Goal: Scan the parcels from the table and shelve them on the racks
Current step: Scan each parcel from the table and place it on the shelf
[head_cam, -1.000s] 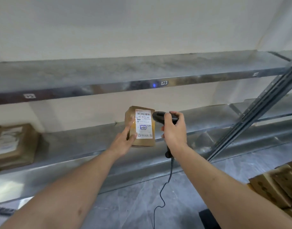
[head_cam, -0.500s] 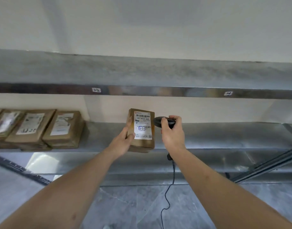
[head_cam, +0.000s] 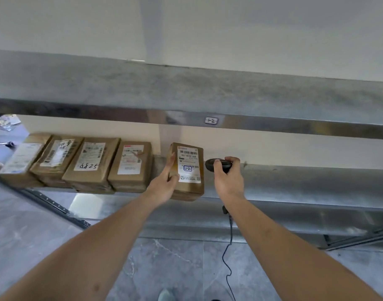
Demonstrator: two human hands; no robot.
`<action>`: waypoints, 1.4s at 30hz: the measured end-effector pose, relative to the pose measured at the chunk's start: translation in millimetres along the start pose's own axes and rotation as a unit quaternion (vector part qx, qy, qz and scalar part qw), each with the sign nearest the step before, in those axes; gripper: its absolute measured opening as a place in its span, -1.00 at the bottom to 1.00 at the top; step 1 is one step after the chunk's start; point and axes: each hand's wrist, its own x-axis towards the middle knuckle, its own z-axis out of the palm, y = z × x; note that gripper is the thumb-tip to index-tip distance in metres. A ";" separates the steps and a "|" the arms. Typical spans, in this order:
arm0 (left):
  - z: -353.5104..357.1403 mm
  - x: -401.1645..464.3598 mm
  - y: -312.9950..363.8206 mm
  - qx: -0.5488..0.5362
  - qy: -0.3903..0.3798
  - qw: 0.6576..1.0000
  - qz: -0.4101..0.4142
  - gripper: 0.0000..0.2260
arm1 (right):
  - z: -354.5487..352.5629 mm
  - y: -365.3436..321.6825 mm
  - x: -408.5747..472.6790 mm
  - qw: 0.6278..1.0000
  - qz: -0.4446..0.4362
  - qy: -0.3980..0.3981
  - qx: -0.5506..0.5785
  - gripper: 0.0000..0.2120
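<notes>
My left hand (head_cam: 164,183) grips the left side of a brown parcel (head_cam: 189,187) with a white barcode label marked "2-2". The parcel is held upright at the front edge of the middle metal shelf (head_cam: 294,185). My right hand (head_cam: 227,179) holds a black corded barcode scanner (head_cam: 216,164), just right of the parcel, its head pointing left. A row of several brown labelled parcels (head_cam: 82,164) lies on the same shelf to the left, the nearest one (head_cam: 132,166) a small gap away from the held parcel.
The upper shelf (head_cam: 208,94) carries a small tag reading "1-2" (head_cam: 211,120) on its front lip. A slanted rack post (head_cam: 51,205) runs at the lower left. The scanner cable (head_cam: 228,257) hangs down over the grey tiled floor (head_cam: 175,268). To the right the middle shelf is bare.
My view and both hands have shifted left along the rack. The row of shelved parcels has come into view, and the held parcel now sits close beside them.
</notes>
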 end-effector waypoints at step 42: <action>-6.5 27.8 -6.7 0.400 0.027 0.913 0.074 -0.50 | 71.3 -3.9 47.9 0.982 -0.015 -0.149 -0.111 -0.69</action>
